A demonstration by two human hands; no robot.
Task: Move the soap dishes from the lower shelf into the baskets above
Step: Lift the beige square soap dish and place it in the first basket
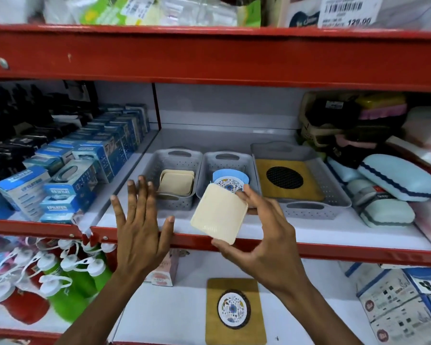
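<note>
Right hand [264, 235] pinches a cream square soap dish [219, 213] mid-carry, just before the left grey basket [174, 195] holding matching dishes, left hand [137, 227] open, empty; next: lower it onto that stack.

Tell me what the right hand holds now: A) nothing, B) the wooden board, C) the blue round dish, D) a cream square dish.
D: the right hand pinches a cream square dish by its edges in front of the middle basket, while the left hand is spread open and empty.
</note>
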